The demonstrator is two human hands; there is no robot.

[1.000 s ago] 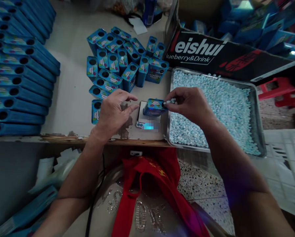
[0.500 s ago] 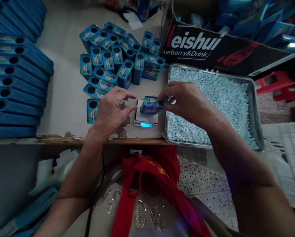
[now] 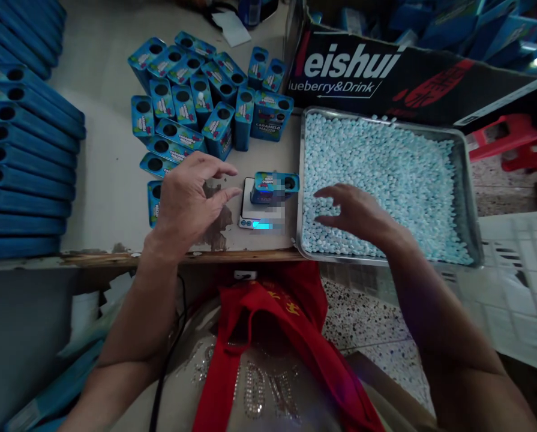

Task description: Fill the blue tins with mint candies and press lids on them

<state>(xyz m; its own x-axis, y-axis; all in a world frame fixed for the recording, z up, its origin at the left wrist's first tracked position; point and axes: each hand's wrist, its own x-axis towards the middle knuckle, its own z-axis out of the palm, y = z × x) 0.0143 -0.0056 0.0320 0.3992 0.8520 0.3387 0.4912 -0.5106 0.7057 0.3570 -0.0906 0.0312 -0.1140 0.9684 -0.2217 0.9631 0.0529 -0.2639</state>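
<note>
A blue candy tin (image 3: pixel 263 191) with a round opening in its top stands on a small white digital scale (image 3: pixel 252 213), whose display is lit. My left hand (image 3: pixel 194 195) hovers left of the scale, thumb and fingers apart, holding nothing. Over the near left part of a metal tray (image 3: pixel 300 180) is my right hand (image 3: pixel 356 210), its fingers spread and nothing seen between them. Small pale blue and white candies (image 3: pixel 403 162) fill that tray. Several more blue tins (image 3: pixel 218 129) stand grouped behind my left hand.
Rows of blue tins (image 3: pixel 29 174) are stacked at the left. A black cardboard box (image 3: pixel 349 72) with blue packs inside stands behind the tray. A white paper (image 3: pixel 232 28) lies at the back. Right of the tray are a white plastic crate (image 3: pixel 520 288) and a red stool (image 3: pixel 511 141).
My right hand has left the tin's opening and moved right and nearer over the candies. The tin stays on the scale. My left hand keeps its place beside it; the whole view shifts slightly.
</note>
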